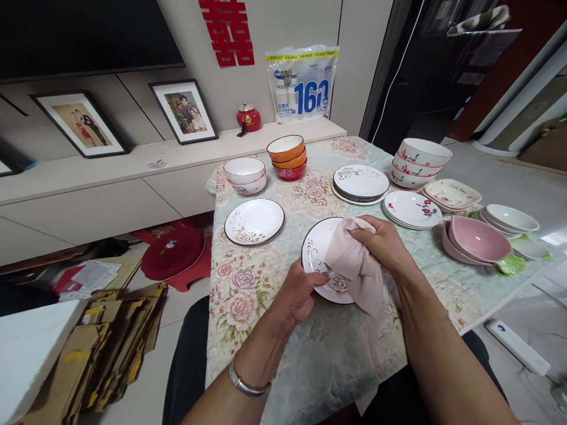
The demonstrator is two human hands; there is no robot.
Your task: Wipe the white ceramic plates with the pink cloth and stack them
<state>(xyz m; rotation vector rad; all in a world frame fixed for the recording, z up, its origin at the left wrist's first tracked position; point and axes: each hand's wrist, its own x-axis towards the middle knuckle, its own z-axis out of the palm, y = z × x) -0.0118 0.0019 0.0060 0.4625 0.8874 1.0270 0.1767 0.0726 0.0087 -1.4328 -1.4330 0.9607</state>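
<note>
Head view: a plate [321, 236] and a pink cloth [354, 257], both held above a floral tablecloth [241, 307]

At the centre of the frame, the left hand [301, 289] grips the plate by its lower-left rim, thumb on top, while the right hand [381, 239] pinches the bunched cloth against its upper right. Pale green and cream, printed with roses, the tablecloth carries another plate [254, 219] at centre left, orange bowls [287, 154] at upper centre and pink bowls [481, 237] toward the right edge. Upper left, a dark screen [88, 35] hangs over a long pale cabinet [110, 192] bearing framed photos [183, 111]; lower left, flattened cardboard [119, 342] stands beside a white block [35, 348]
</note>
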